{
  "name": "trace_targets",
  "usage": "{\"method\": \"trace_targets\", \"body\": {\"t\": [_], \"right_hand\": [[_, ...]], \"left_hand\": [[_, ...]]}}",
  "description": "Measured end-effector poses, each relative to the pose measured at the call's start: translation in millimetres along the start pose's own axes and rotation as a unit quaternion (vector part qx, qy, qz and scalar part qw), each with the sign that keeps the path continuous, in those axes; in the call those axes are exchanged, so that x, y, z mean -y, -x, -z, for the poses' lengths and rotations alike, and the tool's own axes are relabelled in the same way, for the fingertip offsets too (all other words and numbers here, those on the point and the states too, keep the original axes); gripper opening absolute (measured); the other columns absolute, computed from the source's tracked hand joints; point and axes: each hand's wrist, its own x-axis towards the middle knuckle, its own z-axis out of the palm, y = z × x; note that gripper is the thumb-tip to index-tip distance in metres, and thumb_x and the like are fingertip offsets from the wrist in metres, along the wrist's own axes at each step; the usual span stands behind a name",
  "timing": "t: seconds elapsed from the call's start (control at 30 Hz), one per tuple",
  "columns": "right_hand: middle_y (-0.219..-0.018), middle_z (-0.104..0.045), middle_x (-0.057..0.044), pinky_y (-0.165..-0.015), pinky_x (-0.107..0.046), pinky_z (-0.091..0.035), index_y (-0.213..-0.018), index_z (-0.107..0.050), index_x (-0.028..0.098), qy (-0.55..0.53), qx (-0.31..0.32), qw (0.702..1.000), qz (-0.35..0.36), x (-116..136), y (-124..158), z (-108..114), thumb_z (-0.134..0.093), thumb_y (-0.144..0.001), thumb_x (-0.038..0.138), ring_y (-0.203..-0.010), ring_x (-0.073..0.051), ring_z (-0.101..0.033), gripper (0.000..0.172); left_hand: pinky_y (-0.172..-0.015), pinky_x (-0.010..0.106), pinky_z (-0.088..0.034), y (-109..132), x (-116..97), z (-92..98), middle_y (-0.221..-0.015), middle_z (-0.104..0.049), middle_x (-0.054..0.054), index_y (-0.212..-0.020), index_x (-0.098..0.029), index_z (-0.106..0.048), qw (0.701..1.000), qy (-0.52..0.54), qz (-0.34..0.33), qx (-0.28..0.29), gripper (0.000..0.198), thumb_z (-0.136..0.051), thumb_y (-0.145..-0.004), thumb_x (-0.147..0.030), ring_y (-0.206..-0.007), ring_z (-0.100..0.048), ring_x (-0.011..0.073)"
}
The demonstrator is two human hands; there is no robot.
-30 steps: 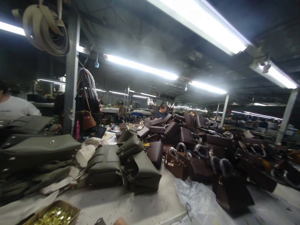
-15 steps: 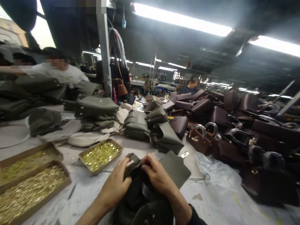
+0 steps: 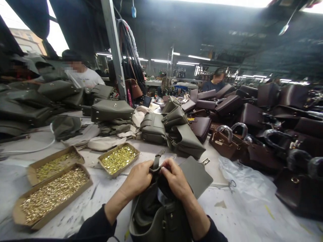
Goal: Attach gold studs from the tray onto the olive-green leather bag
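An olive-green handbag point(image 3: 148, 218) stands close in front of me with its mouth open, its grey flap point(image 3: 198, 176) with a metal clasp spread to the right. My left hand point(image 3: 141, 176) is closed on the bag's upper edge near a short strap point(image 3: 157, 160) that sticks up. Beside it, my right hand point(image 3: 175, 178) pinches the edge of the bag, fingertips bent inward. What lies between those fingertips is hidden. Just beyond my left hand sits a cardboard tray of gold metal pieces point(image 3: 137, 155).
Two more cardboard trays point(image 3: 84, 193) of small gold parts lie at the left. Olive bags point(image 3: 112, 111) are heaped ahead and left, dark brown bags point(image 3: 254, 116) to the right. Clear plastic sheeting point(image 3: 247, 181) lies at right. People sit beyond, one in a white shirt point(image 3: 88, 78).
My view has tilted down and turned slightly left. The short strap now stands up beyond my fingers, and more of the bag's opening shows below my hands.
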Motion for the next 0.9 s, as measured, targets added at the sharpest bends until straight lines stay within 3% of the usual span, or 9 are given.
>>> {"method": "trace_targets", "body": {"t": [0.13, 0.3, 0.47, 0.6, 0.73, 0.9], "right_hand": [[-0.083, -0.064, 0.0, -0.08, -0.032, -0.047, -0.088, -0.055, 0.022, -0.033, -0.039, 0.999, -0.009, -5.6, 0.2, 1.2, -0.054, -0.092, 0.031, -0.083, -0.019, -0.061, 0.01], [-0.082, -0.063, 0.001, -0.077, -0.03, -0.046, -0.088, -0.057, 0.022, -0.013, -0.04, 0.999, 0.009, -5.5, 1.7, -0.1, -0.056, -0.091, 0.027, -0.082, -0.018, -0.059, 0.006], [-0.081, -0.062, 0.002, -0.075, -0.028, -0.045, -0.088, -0.06, 0.022, -0.02, -0.034, 0.999, 0.004, -2.1, 1.4, 2.3, -0.056, -0.091, 0.026, -0.08, -0.017, -0.057, 0.006], [-0.081, -0.062, 0.002, -0.075, -0.028, -0.045, -0.087, -0.062, 0.02, -0.037, -0.039, 0.999, 0.0, -2.6, -0.9, 4.0, -0.058, -0.088, 0.026, -0.08, -0.016, -0.058, 0.006], [-0.082, -0.064, 0.001, -0.077, -0.028, -0.046, -0.087, -0.064, 0.02, -0.084, -0.038, 0.996, -0.005, -5.3, -1.7, 3.9, -0.062, -0.087, 0.028, -0.081, -0.017, -0.059, 0.009], [-0.084, -0.067, 0.0, -0.079, -0.028, -0.047, -0.085, -0.07, 0.02, -0.134, 0.02, 0.991, 0.002, -3.5, 5.8, 3.4, -0.069, -0.086, 0.025, -0.082, -0.017, -0.062, 0.005]], "left_hand": [[-0.061, 0.026, -0.034, 6.9, 3.8, -9.1, -0.073, -0.069, 0.002, -0.076, -0.02, -0.062, 0.998, -0.034, -0.005, -0.054, 0.013, -0.055, -0.083, -0.012, -0.068, -0.063, 0.0181], [-0.064, 0.025, -0.042, 16.8, 25.4, -21.4, -0.076, -0.066, 0.003, -0.079, -0.018, -0.061, 0.982, -0.032, -0.115, -0.143, 0.012, -0.054, -0.082, -0.01, -0.071, -0.064, 0.0176], [-0.07, 0.026, -0.048, 17.5, 33.2, -13.2, -0.084, -0.071, 0.006, -0.089, -0.017, -0.067, 0.974, -0.028, -0.191, -0.12, 0.015, -0.053, -0.085, -0.011, -0.079, -0.068, 0.019], [-0.067, 0.025, -0.046, 14.5, 32.6, -9.9, -0.076, -0.069, 0.004, -0.082, -0.019, -0.067, 0.969, -0.062, -0.213, -0.109, 0.015, -0.053, -0.088, -0.015, -0.073, -0.066, 0.0173], [-0.063, 0.025, -0.043, 13.5, 29.7, -14.4, -0.071, -0.066, 0.001, -0.085, -0.019, -0.067, 0.974, -0.036, -0.183, -0.129, 0.016, -0.055, -0.094, -0.025, -0.065, -0.062, 0.0151], [-0.062, 0.023, -0.04, 14.2, 23.8, -7.2, -0.063, -0.055, -0.003, -0.066, -0.019, -0.056, 0.988, 0.099, -0.02, -0.117, 0.037, -0.057, -0.095, -0.042, -0.064, -0.053, 0.0132]]}}
